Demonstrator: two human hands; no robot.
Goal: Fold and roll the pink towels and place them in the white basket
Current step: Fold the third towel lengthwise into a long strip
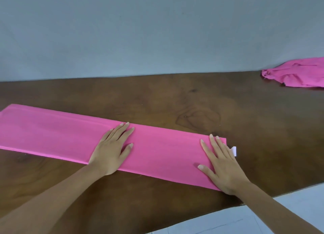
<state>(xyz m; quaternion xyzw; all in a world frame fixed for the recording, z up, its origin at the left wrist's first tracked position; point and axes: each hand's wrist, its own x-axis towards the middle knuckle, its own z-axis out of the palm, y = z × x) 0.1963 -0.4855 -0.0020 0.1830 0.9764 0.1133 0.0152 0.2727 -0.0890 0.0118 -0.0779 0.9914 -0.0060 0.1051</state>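
- The folded pink towel (52, 133) lies flat on the brown wooden bench (175, 97) as a long, narrow strip. Its long axis runs from the left side of the view, farther from the person, slanting down to the right and nearer to them. Its left part runs off the edge of the view.
- The left hand (114, 149) rests palm down about midway along the strip. Its fingers are straight and slightly spread, pressing the cloth and grasping nothing.
- The right hand (221, 167) lies flat on the strip's right end, fingers straight, their tips near the far corner. It grips nothing either.
- A small white tag (234, 151) sticks out from the short right edge, just beside the right hand's fingers.
- The folding looks done, so rolling is probably next. The right hand sits on the free short end, so a roll would likely start there and travel leftward along the strip, toward the left hand.
- A crumpled pink towel (298, 74) lies at the far right of the bench by the wall, well apart from both hands.
- The white basket is not in view.
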